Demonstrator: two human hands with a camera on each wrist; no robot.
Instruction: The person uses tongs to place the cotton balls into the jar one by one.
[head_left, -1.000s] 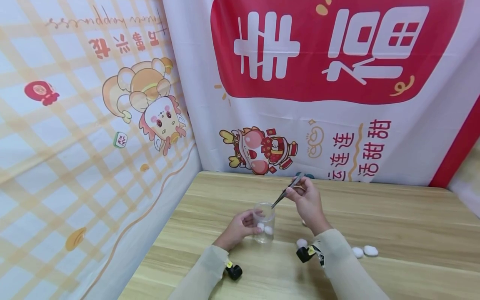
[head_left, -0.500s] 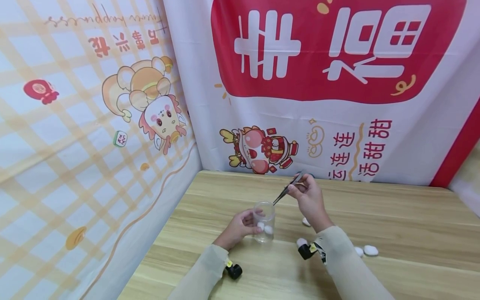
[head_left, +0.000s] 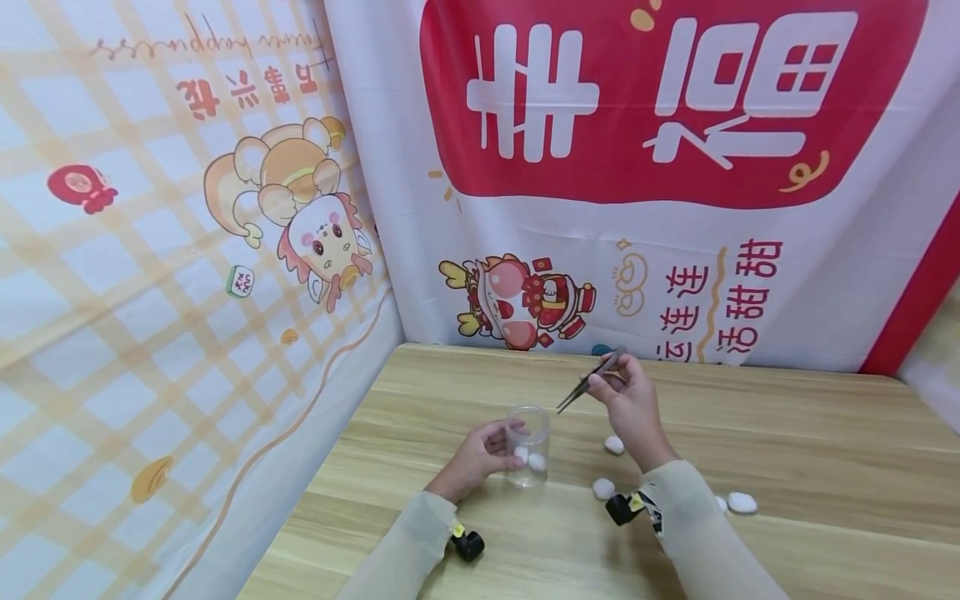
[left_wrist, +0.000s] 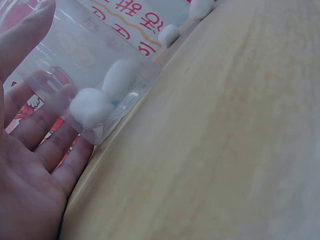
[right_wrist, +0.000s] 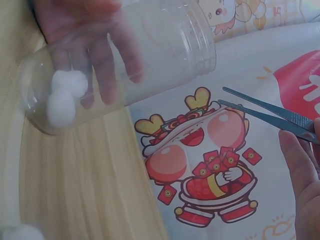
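A clear plastic cup stands on the wooden table with two cotton balls in its bottom; they show through the wall. My left hand grips the cup from its left side, fingers wrapped round it. My right hand pinches metal tweezers, held above and to the right of the cup's mouth. The tweezers' tips stand slightly apart with nothing between them.
Loose cotton balls lie on the table right of the cup: one below my right hand, one by the wrist, one further right. Printed cloth banners wall the table at the back and left.
My right hand has drawn the tweezers up and to the right, away from the cup's mouth. The left hand and cup have stayed put.
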